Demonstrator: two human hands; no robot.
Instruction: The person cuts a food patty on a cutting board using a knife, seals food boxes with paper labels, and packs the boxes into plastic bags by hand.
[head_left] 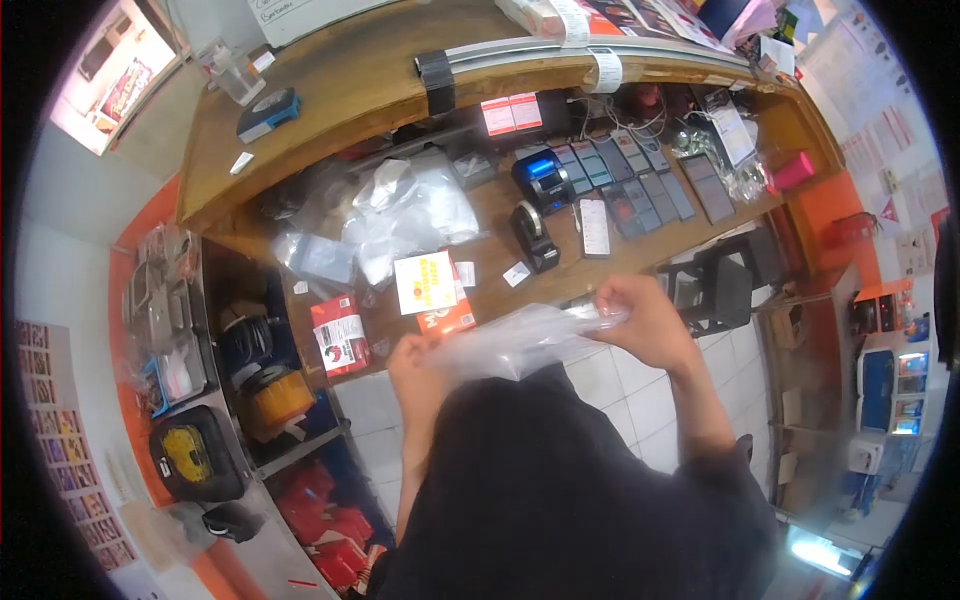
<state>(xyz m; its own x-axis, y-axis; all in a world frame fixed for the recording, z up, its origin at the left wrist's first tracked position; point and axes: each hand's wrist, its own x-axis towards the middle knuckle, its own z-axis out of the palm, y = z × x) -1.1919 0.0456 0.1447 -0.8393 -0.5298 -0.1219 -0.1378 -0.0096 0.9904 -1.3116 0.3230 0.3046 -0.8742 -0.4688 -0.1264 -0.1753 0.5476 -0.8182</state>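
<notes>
A clear plastic bag [515,340] is stretched out in front of my chest, between both hands. My left hand [412,365] is closed on its left end, the fingers partly hidden by the plastic. Pinching the right end between thumb and fingers is my right hand [640,318]. Just beyond the bag, on the wooden desk, lie an orange and white paper packet [425,285] and a red packet [340,335]. A heap of clear plastic bags [410,210] covers the desk behind them.
Several phones [630,185] lie in rows on the desk beside a small printer [545,180] and a black device [533,237]. A raised wooden counter [340,95] runs along the back. A black chair [715,285] stands at right, a black backpack [195,455] at left.
</notes>
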